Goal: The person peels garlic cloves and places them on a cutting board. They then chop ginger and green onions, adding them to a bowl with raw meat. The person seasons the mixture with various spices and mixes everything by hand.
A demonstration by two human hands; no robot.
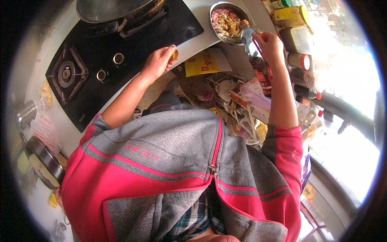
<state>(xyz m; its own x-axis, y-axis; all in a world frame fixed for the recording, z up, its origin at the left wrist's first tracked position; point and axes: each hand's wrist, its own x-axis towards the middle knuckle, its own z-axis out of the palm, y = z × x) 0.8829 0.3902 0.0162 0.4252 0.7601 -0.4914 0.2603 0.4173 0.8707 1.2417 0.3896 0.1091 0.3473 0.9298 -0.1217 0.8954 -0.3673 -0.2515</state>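
My right hand (270, 47) grips the red handle of a clear plastic bottle (262, 71) that holds dark liquid. The bottle is tilted, its neck over the rim of a steel bowl (210, 20). In the bowl lie pink raw meat (220, 15) and pale sliced pieces (228, 25). Whether liquid is flowing out cannot be told. My left hand (158, 62) is closed around a small yellow-brown cap (174, 54), near the counter's front edge and left of the bowl.
A black gas hob (130, 57) with a large wok (112, 10) lies at the left. Jars and bottles, among them a yellow-lidded jar (290, 16), line the windowsill at the right. A cluttered rack (242, 112) and a yellow packet (201, 64) are below the counter. A dark pan (47, 157) is at far left.
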